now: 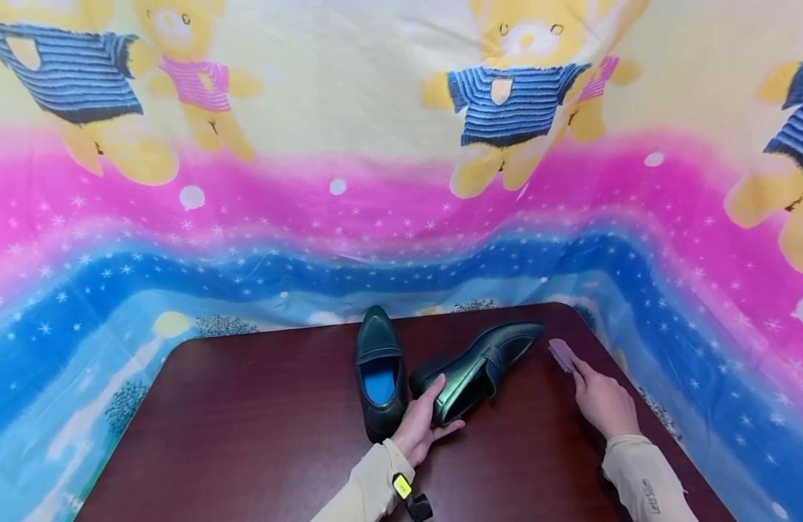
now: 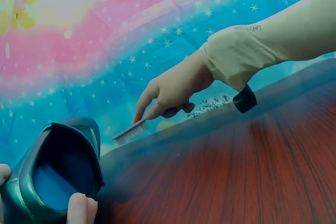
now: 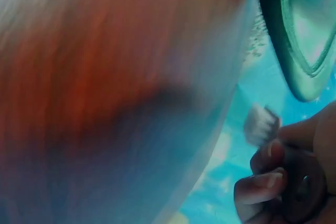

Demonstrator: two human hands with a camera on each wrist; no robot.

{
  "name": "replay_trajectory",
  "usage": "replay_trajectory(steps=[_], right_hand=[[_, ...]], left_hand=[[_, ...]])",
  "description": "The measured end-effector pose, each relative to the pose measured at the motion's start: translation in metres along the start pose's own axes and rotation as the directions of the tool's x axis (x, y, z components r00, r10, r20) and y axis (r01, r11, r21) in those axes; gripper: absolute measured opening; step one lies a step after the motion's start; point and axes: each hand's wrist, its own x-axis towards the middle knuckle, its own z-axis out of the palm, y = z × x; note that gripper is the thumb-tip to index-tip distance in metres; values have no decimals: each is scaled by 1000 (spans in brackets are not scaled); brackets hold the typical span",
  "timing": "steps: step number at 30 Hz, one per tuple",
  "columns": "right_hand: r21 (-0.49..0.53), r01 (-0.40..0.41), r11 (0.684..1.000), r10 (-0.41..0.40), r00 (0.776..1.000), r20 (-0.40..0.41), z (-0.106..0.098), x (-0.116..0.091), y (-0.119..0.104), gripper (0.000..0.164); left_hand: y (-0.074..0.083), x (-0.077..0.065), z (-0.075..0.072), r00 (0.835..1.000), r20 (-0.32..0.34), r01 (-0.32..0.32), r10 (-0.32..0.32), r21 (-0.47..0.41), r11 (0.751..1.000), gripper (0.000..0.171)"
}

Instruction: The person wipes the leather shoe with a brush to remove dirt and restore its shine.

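Note:
My left hand [image 1: 419, 429] grips the heel end of a dark green loafer [image 1: 469, 370], which is tilted onto its side with the toe pointing to the far right. In the left wrist view, fingertips [image 2: 79, 209] press on the rim of this loafer [image 2: 21, 198], whose opening shows a blue insole. My right hand [image 1: 606, 402] pinches a small pinkish brush [image 1: 561, 355] to the right of the toe, apart from the shoe. Pale bristles of the brush [image 2: 131, 134] face downward in the left wrist view. The matching loafer [image 1: 378, 344] stands upright left of the held one.
Both shoes are over a dark reddish-brown table [image 1: 264, 413] with rounded far corners. A cloth [image 1: 375, 210] printed with bears and snowflakes hangs behind the table and along its sides. Each wrist bears a dark strap; the left one has a yellow-faced device [image 1: 402, 486].

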Motion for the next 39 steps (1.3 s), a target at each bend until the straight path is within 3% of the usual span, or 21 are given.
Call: replay_trajectory(steps=[13,16,19,22,25,27,30,32,39], right_hand=[[-94,22,995,-11,994,108,6,-5,16,60],[-117,35,993,-26,997,77,6,-6,14,61],[-124,63,990,-66,998,-14,7,-7,8,57],[-99,138,986,-152,977,-152,8,-5,-9,45],[-74,263,962,-273,930,-245,12,-2,-42,27],[-83,347,934,-356,899,-254,18,-1,-68,24],[-117,402,908,-419,879,-227,27,1,-101,33],[-152,395,906,-421,879,-223,31,2,-114,38],[-188,306,933,-339,923,-180,38,3,-125,35]], left_hand=[[-4,-1,-1,1000,-15,19,-19,2,1000,84],[-4,-2,-2,1000,-9,21,-21,-3,1000,85],[-2,-5,-2,1000,7,28,-28,-1,1000,84],[1,-7,-3,999,22,31,-32,22,999,82],[4,-9,-3,999,26,29,-30,46,999,81],[6,-10,-4,1000,17,24,-25,58,998,80],[7,-11,-5,1000,14,23,-24,77,997,78],[6,-11,-4,999,21,24,-26,91,996,77],[4,-13,-4,998,46,34,-39,112,993,76]])
